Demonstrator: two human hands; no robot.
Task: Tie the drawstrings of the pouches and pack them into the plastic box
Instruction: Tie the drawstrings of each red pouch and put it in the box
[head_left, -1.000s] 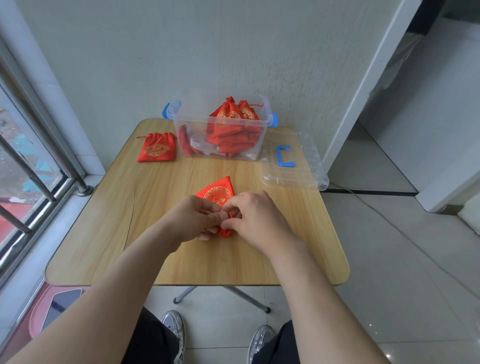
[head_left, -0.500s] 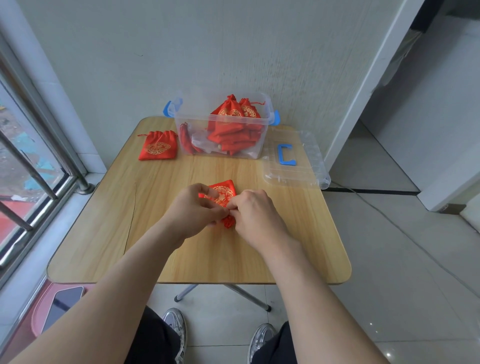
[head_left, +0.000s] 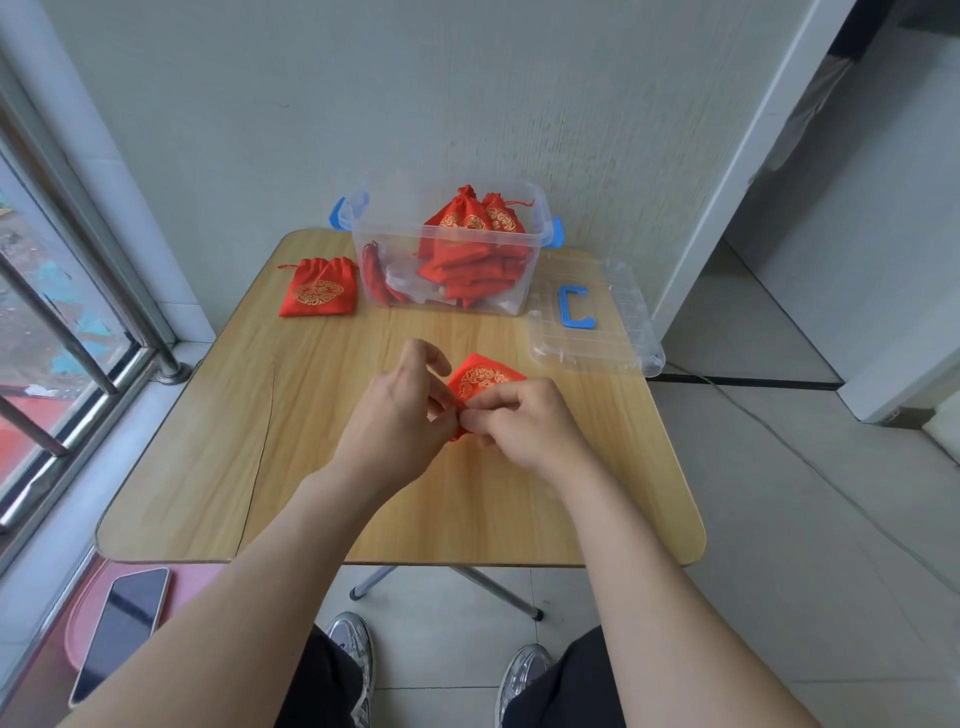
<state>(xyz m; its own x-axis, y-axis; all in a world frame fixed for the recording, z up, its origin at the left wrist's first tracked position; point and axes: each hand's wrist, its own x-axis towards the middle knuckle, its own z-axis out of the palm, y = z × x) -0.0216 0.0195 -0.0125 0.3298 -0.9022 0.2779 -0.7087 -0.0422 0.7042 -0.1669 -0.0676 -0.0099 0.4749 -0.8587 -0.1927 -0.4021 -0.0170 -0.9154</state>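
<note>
I had the pouch (head_left: 485, 376) at the middle of the table (head_left: 311, 467), apart from the plastic box (head_left: 374, 244), so both hands reached its mouth. My left hand (head_left: 395, 415) and right hand (head_left: 524, 421) pinched there with curled fingers, I judge to tie it.

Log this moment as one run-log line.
phase: tying pouch | left hand: pinches it | right hand: pinches it | plastic box: part filled | lid: off | spare pouch: on table

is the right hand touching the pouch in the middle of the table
Touching. The head view shows the right hand pinching the near end of the pouch with no gap, and the left hand pinching beside it.
</note>
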